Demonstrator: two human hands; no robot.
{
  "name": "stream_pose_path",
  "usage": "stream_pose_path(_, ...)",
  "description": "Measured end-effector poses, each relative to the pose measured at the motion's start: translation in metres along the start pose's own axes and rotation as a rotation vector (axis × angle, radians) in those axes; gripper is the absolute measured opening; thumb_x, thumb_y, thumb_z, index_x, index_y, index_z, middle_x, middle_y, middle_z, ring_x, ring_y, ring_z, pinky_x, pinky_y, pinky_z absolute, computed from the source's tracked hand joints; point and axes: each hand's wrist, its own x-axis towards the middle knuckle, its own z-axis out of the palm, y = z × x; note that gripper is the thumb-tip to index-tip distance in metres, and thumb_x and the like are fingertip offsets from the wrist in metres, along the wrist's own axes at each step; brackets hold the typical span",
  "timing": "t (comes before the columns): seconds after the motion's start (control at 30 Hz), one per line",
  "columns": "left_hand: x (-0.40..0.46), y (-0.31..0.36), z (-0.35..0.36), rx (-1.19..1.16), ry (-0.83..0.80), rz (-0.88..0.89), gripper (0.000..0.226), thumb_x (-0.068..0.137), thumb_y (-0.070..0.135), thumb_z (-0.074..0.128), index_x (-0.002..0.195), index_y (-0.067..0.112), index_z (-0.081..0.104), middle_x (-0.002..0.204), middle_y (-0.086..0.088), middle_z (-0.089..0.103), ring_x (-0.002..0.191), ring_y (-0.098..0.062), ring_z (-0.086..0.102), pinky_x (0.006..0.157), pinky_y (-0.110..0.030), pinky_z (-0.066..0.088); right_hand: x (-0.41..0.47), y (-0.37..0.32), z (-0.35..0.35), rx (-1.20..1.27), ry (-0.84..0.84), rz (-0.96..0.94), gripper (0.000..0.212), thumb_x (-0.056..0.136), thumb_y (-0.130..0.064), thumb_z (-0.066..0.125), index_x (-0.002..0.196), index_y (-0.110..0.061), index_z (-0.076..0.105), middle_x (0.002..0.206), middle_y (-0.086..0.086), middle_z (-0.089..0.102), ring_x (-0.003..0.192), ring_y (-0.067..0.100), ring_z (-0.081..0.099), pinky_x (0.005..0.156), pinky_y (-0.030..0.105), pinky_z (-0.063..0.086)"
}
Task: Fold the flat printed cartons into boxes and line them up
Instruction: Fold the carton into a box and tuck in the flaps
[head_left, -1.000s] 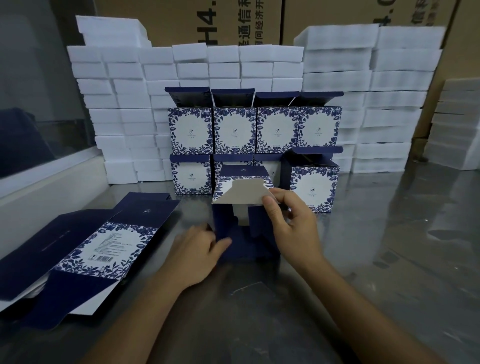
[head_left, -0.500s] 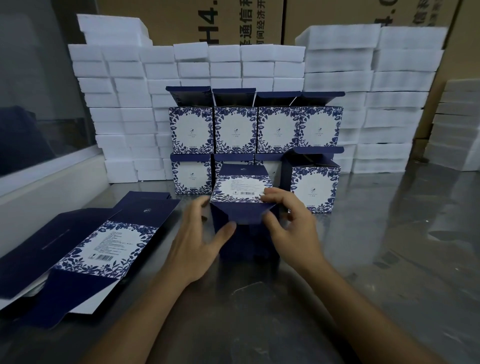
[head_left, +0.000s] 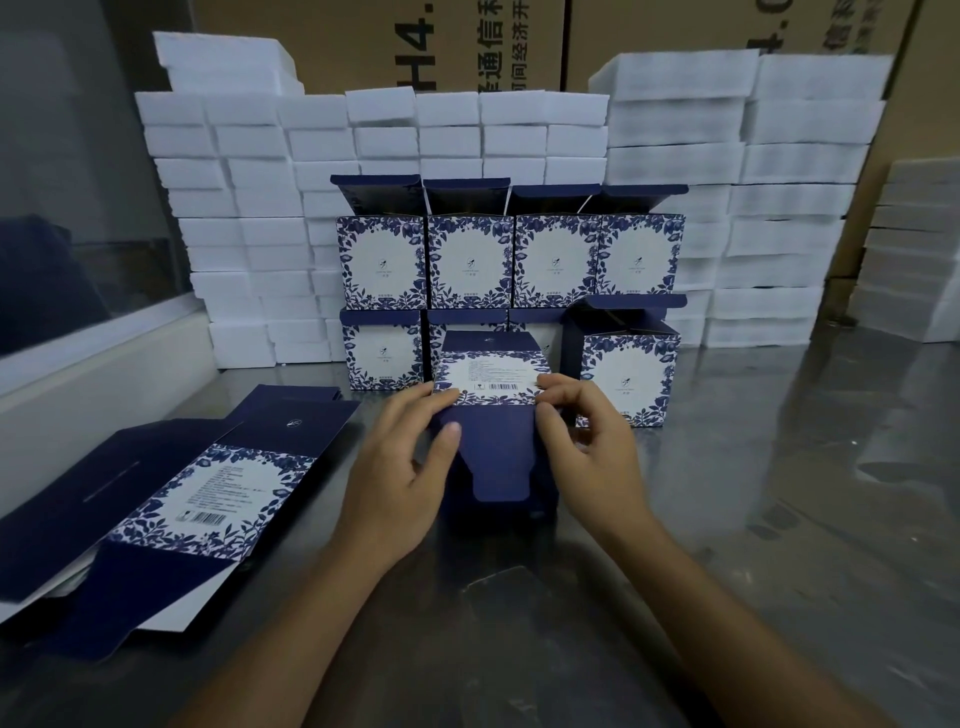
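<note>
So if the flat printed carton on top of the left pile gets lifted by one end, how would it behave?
The flat navy floral-printed carton would probably sag and hinge at its crease lines, being thin card. It looks light. Its loose flaps would likely swing, and it may slide easily off the pile beneath.

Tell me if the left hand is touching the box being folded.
Touching. The head view shows the left hand with its thumb pressed on the dark flap of the box and fingers on its left edge.
</note>
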Motion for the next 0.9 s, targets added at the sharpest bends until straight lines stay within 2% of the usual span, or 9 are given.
stream_pose_path(0.1,0.0,0.0,0.0,0.026,0.089,0.043,0.031,0.096,0.026,0.058,0.124,0.017,0.065,0.128,0.005,0.062,0.121,-0.007,0.055,0.099,-0.013,0.039,0.0,0.003,-0.001,-0.14,0.005,-0.088,0.02,0.098,-0.008,0.058,0.095,-0.028,0.062,0.111,-0.017,0.063,0.108,0.002,0.06,0.088,0.019,0.045)
stream_pose_path(0.17,0.0,0.001,-0.001,0.044,0.183,0.047,0.025,0.094,0.019,0.064,0.118,0.016,0.069,0.117,0.005,0.07,0.094,-0.009,0.067,0.086,-0.024,0.051,-0.001,0.004,0.001,-0.237,0.008,-0.159,0.017,0.098,-0.012,0.054,0.102,-0.02,0.068,0.111,-0.01,0.064,0.109,0.014,0.06,0.094,0.027,0.045)
stream_pose_path(0.23,0.0,0.003,-0.002,0.071,0.243,0.052,0.022,0.092,0.018,0.067,0.114,0.015,0.072,0.106,0.005,0.074,0.065,-0.005,0.063,0.068,-0.031,0.055,-0.003,0.002,0.006,-0.35,0.031,-0.197,0.022,0.095,-0.016,0.053,0.105,-0.016,0.072,0.115,-0.002,0.065,0.111,0.023,0.057,0.098,0.024,0.039)
stream_pose_path(0.3,0.0,0.007,0.001,0.069,0.262,0.099,0.019,0.092,0.016,0.067,0.109,0.011,0.073,0.101,0.002,0.074,0.072,-0.011,0.066,0.067,-0.036,0.056,-0.005,-0.001,0.012,-0.423,0.066,-0.24,0.019,0.095,-0.016,0.059,0.106,-0.014,0.075,0.115,0.004,0.065,0.113,0.03,0.054,0.101,0.028,0.038)
stream_pose_path(0.37,0.0,0.013,0.005,0.064,0.264,0.145,0.018,0.09,0.016,0.065,0.104,0.009,0.074,0.094,-0.001,0.071,0.082,-0.017,0.067,0.069,-0.038,0.054,-0.006,-0.004,0.02,-0.485,0.052,-0.279,0.018,0.095,-0.018,0.064,0.107,-0.015,0.076,0.114,0.006,0.065,0.118,0.034,0.054,0.099,0.045,0.043)
stream_pose_path(0.43,0.0,0.017,0.008,0.061,0.267,0.161,0.014,0.089,0.013,0.066,0.1,0.009,0.074,0.09,-0.001,0.067,0.081,-0.017,0.065,0.069,-0.036,0.05,-0.008,-0.008,0.026,-0.545,0.023,-0.287,0.018,0.095,-0.023,0.065,0.109,-0.021,0.076,0.117,0.003,0.065,0.12,0.031,0.055,0.094,0.053,0.044)
stream_pose_path(0.57,0.001,0.019,0.009,0.069,0.273,0.16,0.013,0.09,0.013,0.064,0.096,0.008,0.074,0.088,-0.003,0.065,0.077,-0.02,0.064,0.063,-0.042,0.051,-0.009,-0.013,0.03,-0.604,0.02,-0.281,0.016,0.095,-0.03,0.061,0.104,-0.029,0.074,0.116,-0.007,0.065,0.113,0.023,0.057,0.091,0.053,0.041)
stream_pose_path(0.73,0.002,0.02,0.01,0.088,0.286,0.167,0.013,0.089,0.015,0.063,0.091,0.008,0.074,0.086,-0.002,0.065,0.075,-0.023,0.064,0.06,-0.045,0.052,-0.006,-0.014,0.029,-0.631,0.024,-0.297,0.011,0.094,-0.028,0.064,0.099,-0.032,0.073,0.11,-0.011,0.065,0.107,0.019,0.059,0.089,0.049,0.038)
stream_pose_path(0.9,0.004,0.012,0.007,0.073,0.318,0.147,0.011,0.089,0.014,0.062,0.089,0.008,0.072,0.086,0.0,0.066,0.076,-0.02,0.065,0.062,-0.043,0.053,-0.003,-0.005,0.019,-0.545,0.043,-0.352,0.011,0.094,-0.014,0.066,0.1,-0.013,0.075,0.105,0.003,0.068,0.098,0.027,0.064,0.082,0.052,0.048)
